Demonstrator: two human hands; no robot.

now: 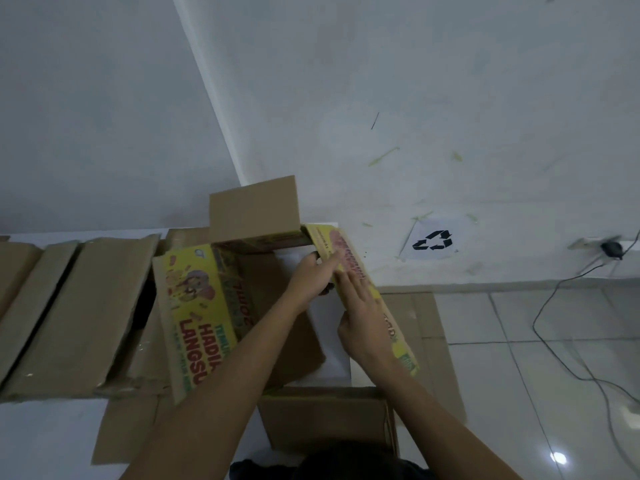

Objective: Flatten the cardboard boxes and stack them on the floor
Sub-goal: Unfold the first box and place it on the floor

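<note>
Nearest the camera, a plain brown box flap (pixel 325 420) is lying open below both forearms. Beyond it, the right hand (pixel 360 317) is pressing flat and open-fingered against the outer face of the yellow printed box's (pixel 197 306) right wall (pixel 349 268), while the left hand (pixel 311 275) is curling over that wall's top edge from inside, gripping it. The wall's long axis is running away from the person, so folding probably means pushing it leftward. Farther left, flattened brown cartons (pixel 79 306) are lying side by side.
</note>
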